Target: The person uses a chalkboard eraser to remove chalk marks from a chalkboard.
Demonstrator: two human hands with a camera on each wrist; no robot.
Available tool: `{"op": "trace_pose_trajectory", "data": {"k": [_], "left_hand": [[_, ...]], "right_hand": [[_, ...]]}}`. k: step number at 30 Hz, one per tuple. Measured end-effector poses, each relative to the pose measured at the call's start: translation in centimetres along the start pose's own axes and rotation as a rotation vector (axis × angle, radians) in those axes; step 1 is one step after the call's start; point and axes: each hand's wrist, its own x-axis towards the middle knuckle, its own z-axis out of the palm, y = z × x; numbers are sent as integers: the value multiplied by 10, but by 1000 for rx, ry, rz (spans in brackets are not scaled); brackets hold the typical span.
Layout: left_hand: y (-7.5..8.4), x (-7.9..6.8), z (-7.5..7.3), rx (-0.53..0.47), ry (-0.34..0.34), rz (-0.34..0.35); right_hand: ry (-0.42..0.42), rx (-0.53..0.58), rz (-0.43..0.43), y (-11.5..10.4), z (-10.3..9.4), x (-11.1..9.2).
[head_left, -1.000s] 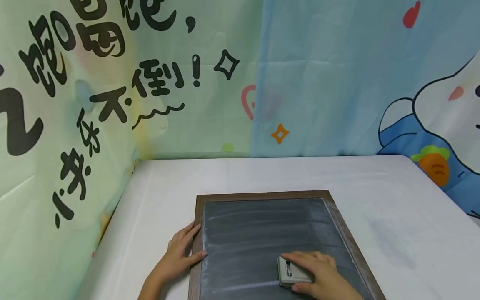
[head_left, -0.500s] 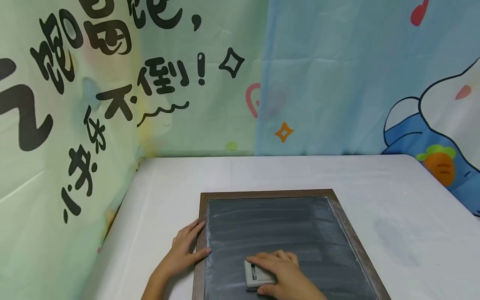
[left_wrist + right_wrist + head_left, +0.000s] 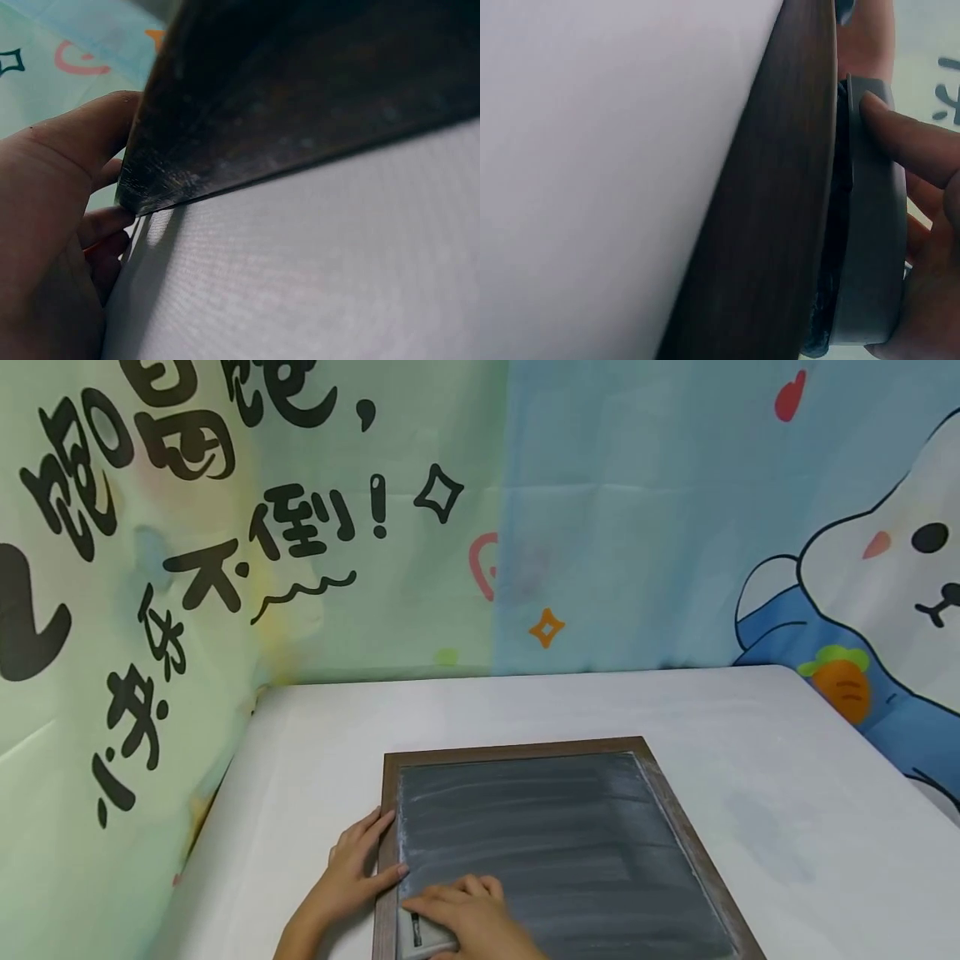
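Observation:
A chalkboard [image 3: 555,827] in a brown wooden frame [image 3: 517,750] lies on the white table, its dark surface streaked with chalk haze. My left hand [image 3: 356,867] holds the frame's left side, thumb over the top; in the left wrist view its fingertips [image 3: 105,221] meet the frame's outer edge. With my right hand [image 3: 480,918] I grip a grey chalkboard eraser [image 3: 426,935] at the board's left edge, below the left thumb. The right wrist view shows the eraser's dark felt [image 3: 831,255] against the board, thumb and fingers on opposite ends of its body.
The white table [image 3: 322,727] extends around the board, with a faint grey smudge [image 3: 768,839] on the right. A printed cloth backdrop [image 3: 630,527] with lettering and a cartoon animal [image 3: 885,585] hangs behind and along the left.
My right hand has slid the eraser leftward across the board, from right of the middle to the left edge. A light chalk streak near it has faded. The left hand keeps its place.

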Motion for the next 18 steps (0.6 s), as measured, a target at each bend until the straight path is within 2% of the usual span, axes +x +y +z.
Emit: {"op": "trace_pose_trajectory", "data": {"k": [7, 11, 15, 18], "left_hand": [[-5, -4, -5, 10, -8, -5], [-5, -6, -10, 20, 13, -4], [-6, -6, -12, 32, 24, 13], [-7, -7, -13, 30, 21, 19]], "right_hand": [[47, 26, 8, -10, 11, 8], [22, 70, 23, -6, 7, 6], [-58, 185, 123, 8, -9, -5], [-74, 241, 226, 25, -24, -22]]}}
